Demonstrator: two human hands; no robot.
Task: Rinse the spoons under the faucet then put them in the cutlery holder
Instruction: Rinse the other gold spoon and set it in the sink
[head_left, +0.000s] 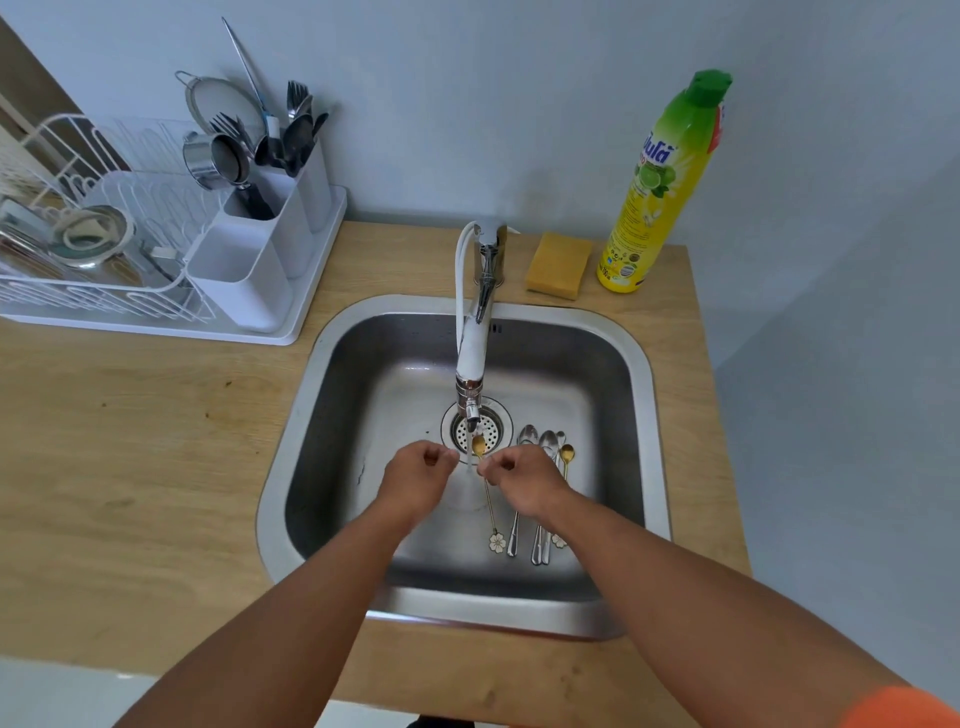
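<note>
The right hand (522, 480) pinches a gold spoon (485, 483) by its thin stem, its bowl in the water stream under the faucet (472, 364), while the left hand (418, 475), at nine o'clock from the stream, has its fingers curled and seems to hold nothing. The other spoons (537, 488) lie on the sink (613, 374) floor at three o'clock from the drain, and the cutlery holder (260, 249) stands well apart at ten o'clock. A wet, thin stem could slip from so light a pinch, most likely on the long carry to the holder.
</note>
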